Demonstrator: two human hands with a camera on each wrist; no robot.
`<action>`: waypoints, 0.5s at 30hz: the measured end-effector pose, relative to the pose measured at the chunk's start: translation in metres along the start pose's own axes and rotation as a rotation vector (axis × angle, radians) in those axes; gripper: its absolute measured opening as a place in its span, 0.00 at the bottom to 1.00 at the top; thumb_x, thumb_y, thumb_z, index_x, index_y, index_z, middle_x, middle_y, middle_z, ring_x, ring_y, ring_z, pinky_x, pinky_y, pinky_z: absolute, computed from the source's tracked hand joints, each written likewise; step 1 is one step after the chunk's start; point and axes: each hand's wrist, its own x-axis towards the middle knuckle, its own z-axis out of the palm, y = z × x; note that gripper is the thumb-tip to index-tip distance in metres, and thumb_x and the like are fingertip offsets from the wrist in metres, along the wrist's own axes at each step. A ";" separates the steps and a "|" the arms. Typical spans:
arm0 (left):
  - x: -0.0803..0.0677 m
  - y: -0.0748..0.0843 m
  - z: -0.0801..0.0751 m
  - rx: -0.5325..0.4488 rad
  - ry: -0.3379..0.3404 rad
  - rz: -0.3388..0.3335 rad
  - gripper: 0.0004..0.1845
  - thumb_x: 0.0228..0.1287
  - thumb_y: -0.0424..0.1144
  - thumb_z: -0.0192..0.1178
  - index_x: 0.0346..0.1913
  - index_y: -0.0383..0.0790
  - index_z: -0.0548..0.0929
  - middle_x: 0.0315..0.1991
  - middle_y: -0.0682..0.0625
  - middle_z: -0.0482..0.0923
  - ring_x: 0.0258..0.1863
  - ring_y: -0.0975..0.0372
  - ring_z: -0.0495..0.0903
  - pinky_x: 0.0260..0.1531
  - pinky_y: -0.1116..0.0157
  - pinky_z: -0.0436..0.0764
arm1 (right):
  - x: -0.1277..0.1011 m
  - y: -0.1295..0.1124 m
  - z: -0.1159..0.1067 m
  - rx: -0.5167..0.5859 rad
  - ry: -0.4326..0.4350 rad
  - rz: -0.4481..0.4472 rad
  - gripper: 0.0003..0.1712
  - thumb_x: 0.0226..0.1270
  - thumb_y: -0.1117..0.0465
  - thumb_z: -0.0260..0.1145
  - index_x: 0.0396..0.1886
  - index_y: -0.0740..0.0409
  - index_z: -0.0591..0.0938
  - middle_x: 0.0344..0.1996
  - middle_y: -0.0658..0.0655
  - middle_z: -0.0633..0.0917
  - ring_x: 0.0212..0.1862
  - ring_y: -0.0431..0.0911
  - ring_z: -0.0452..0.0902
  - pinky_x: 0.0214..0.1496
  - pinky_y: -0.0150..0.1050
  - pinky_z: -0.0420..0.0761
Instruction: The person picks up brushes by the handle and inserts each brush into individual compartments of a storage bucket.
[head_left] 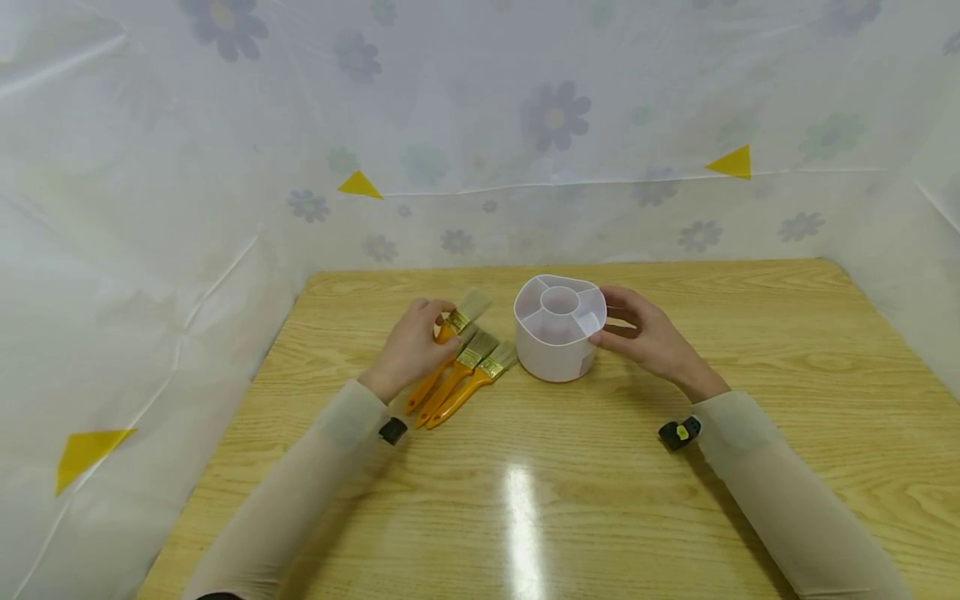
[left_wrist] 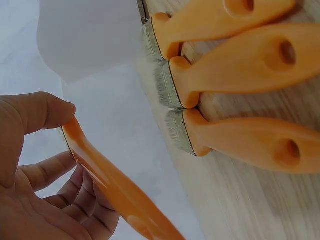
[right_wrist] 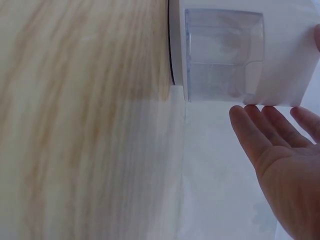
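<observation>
- My left hand (head_left: 416,346) pinches one paintbrush (head_left: 445,333) near its metal collar, thumb on one face and fingers on the other; its bristles point away from me and toward the right.
- Three more brushes (left_wrist: 235,65) lie side by side on the bench (head_left: 420,517), just beside my left hand. Their orange handles run toward me and to the left, and their pale bristles face the holder side.
- Seen from my left wrist, the metal collars of those three sit close against one another, and each handle has a hole near its end; the bristles of the brush I hold are out of sight there.
- The white holder (head_left: 555,354) stands upright on the bench, right of the brushes, with the bristles of the rightmost one close to its wall. A round compartment sits in its middle, with divided compartments around it.
- My right hand (head_left: 656,342) is at the holder's right side, fingers extended and loose, fingertips at its wall, thumb by the near edge.
- A clear plastic panel (right_wrist: 225,55) shows on the holder's side, near those fingertips.
- Both my sleeves (head_left: 795,492) are pale, and behind the bench hangs flower-patterned sheeting (head_left: 480,67) with yellow triangles (head_left: 733,163) on it.
</observation>
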 end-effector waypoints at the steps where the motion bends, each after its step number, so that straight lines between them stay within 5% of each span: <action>1: 0.000 0.001 0.000 0.001 0.000 0.003 0.25 0.61 0.41 0.60 0.62 0.41 0.72 0.43 0.48 0.68 0.32 0.58 0.69 0.29 0.62 0.72 | 0.000 0.000 0.000 0.002 0.000 -0.001 0.38 0.61 0.62 0.70 0.70 0.51 0.65 0.63 0.56 0.70 0.64 0.54 0.66 0.61 0.57 0.69; 15: 0.001 0.021 -0.001 -0.038 0.016 0.066 0.25 0.60 0.39 0.61 0.61 0.41 0.73 0.42 0.48 0.69 0.29 0.59 0.70 0.28 0.64 0.74 | -0.001 0.003 -0.001 0.029 -0.011 -0.018 0.37 0.62 0.63 0.69 0.70 0.52 0.65 0.63 0.57 0.70 0.65 0.54 0.66 0.59 0.45 0.74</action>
